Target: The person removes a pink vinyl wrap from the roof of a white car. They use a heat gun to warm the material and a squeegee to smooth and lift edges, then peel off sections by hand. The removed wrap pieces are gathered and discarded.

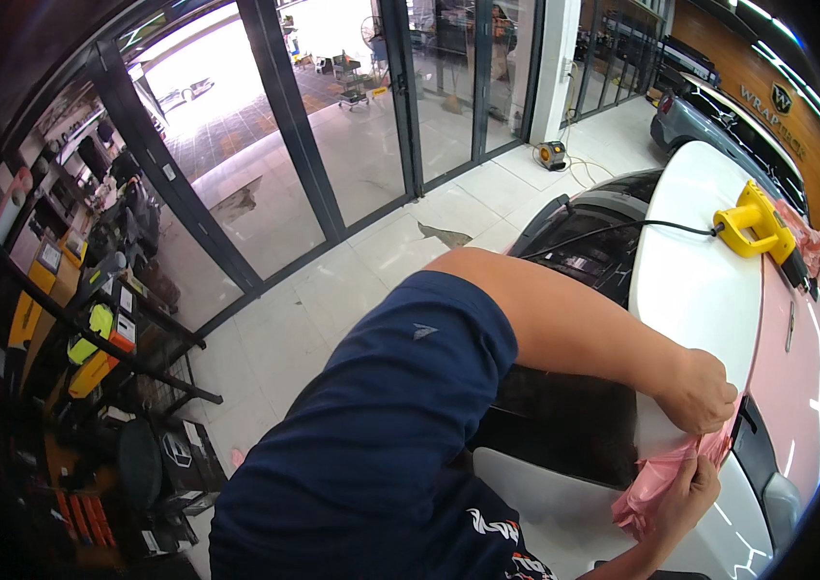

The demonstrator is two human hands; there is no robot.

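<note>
My left hand (702, 391) is closed at the near end of the car's white panel (695, 280), its fingers pinching the edge of pink film. Just below it, my right hand (692, 491) grips the same pink film (656, 488), which hangs bunched and wrinkled between thumb and fingers. Dark car glass (564, 425) lies under my left forearm. To the right of the white panel, the car's surface is glossy pink (801, 358). On the panel's far part rests a yellow heat gun (753, 227) with a black nozzle and a cord running left.
More crumpled pink film (809, 246) lies beside the heat gun. A dark side mirror (781, 503) sticks out at the lower right. Shelving with tools and boxes (91, 338) stands left, framed glass doors (332, 126) ahead. A yellow-black blower (552, 155) sits on the tiles near a blue-grey car (733, 126).
</note>
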